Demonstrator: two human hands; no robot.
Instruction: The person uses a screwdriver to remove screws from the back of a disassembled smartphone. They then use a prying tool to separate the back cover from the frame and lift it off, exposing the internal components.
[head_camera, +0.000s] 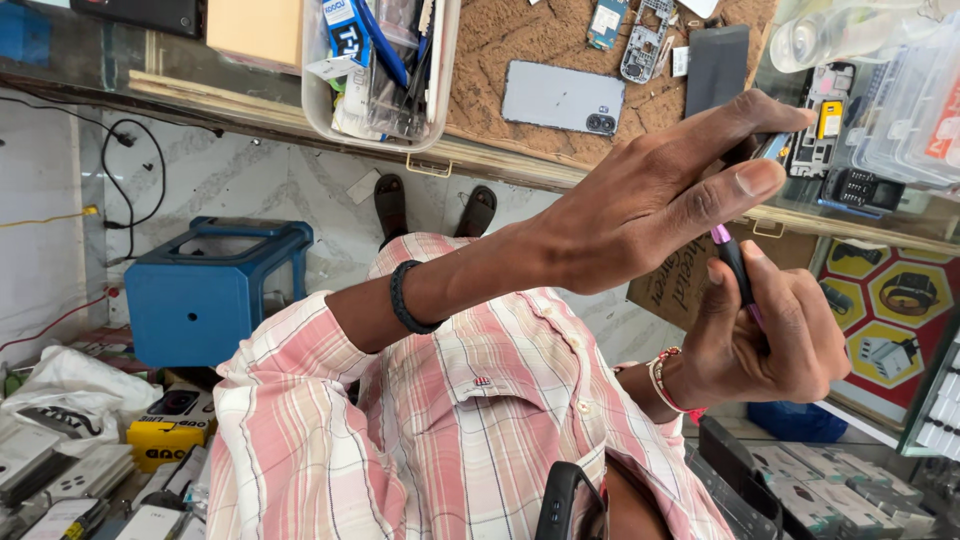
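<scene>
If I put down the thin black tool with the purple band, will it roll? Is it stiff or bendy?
The tool looks thin, straight and round, so it would probably roll on a flat surface. It shows no bend in the right hand, whose fingers are closed round it, so it is likely stiff and light. Its smooth finish may be a little slippery.

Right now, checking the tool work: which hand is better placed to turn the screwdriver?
Right: the right hand already grips the purple-handled screwdriver, while the left hand pinches a small device.

pink-and-white plaid shirt (470, 420), blue stool (215, 290), purple-tipped black tool (732, 262)
</scene>
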